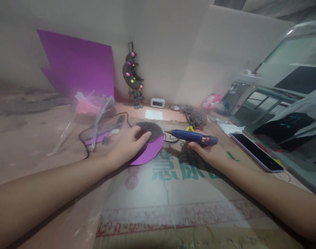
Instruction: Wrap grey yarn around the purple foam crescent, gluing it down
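Observation:
My left hand (134, 142) grips a round purple card disc (151, 152) at its left side, with the thumb lying on top. Grey yarn (155, 129) covers the upper part of the disc in close rows; the lower part is bare purple. In my right hand (206, 150) is a blue hot glue gun (186, 135), its metal nozzle pointing left. The nozzle tip is near the disc's right edge, and I cannot tell whether they touch. My right fingers are mostly hidden behind the glue gun.
Glue sticks (97, 121) and a bag of pink pieces (86, 103) lie left. Behind are a purple sheet (80, 65), a hanging moon ornament (129, 74), a small clock (157, 103) and a grey yarn ball (199, 118). A phone (256, 152) rests right. A black cord (82, 138) curves left.

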The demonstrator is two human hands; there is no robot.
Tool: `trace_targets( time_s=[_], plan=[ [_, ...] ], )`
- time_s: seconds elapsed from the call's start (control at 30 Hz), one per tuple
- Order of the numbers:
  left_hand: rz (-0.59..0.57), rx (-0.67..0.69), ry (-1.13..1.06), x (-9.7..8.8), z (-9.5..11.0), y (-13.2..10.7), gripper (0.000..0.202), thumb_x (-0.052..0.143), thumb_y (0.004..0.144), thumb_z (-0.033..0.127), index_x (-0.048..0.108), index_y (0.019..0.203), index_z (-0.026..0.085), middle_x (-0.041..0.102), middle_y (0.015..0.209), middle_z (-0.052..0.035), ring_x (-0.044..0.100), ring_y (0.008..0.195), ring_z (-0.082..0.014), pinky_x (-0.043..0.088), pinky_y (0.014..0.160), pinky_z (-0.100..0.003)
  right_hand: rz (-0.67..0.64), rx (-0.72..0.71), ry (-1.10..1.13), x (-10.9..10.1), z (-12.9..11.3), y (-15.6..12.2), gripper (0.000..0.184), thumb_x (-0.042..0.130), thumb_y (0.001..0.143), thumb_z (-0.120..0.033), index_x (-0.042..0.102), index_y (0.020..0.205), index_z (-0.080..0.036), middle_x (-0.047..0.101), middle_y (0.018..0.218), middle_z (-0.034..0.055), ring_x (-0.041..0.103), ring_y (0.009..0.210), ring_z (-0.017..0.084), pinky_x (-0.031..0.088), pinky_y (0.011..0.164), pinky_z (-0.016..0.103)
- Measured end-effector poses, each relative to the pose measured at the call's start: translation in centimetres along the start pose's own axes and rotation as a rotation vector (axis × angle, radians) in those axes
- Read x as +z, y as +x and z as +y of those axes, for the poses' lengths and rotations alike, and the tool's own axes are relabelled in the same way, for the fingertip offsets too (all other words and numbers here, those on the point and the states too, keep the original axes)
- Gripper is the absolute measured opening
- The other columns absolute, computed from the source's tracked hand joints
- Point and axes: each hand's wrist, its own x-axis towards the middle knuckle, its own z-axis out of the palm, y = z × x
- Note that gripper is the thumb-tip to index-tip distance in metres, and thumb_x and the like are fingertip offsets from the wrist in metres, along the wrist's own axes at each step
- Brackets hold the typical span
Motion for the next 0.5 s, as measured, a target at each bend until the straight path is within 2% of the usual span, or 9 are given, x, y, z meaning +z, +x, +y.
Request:
trace_targets(
  time_s=[0.17, 0.5],
  plan=[
    [-0.020, 0.008, -0.020, 0.09, -0.34, 0.07, 0.039, 0.044, 0.089, 0.053, 0.055, 0.072, 0.019, 0.063, 0.073, -0.0040, 0.058, 0.071, -0.0202, 0.041, 0.064, -0.032, -0.008, 0.045, 0.000, 0.14, -0.11, 0.24, 0.018, 0.061, 0.076, -0.040, 0.056, 0.071, -0.023, 0.066, 0.069, 0.0030, 0.064, 0.065, 0.021, 0.054, 0.064, 0.033],
    [-0.028, 0.008, -0.040, 0.13, -0.31, 0.17, 0.040, 0.043, 0.089, 0.054, 0.053, 0.074, 0.019, 0.062, 0.074, -0.0040, 0.058, 0.072, -0.0199, 0.041, 0.064, -0.033, -0.032, 0.059, -0.081, 0.33, 0.30, 0.27, 0.023, 0.061, 0.076, -0.046, 0.058, 0.070, -0.023, 0.065, 0.069, 0.0037, 0.064, 0.068, 0.022, 0.053, 0.066, 0.033]
  ],
)
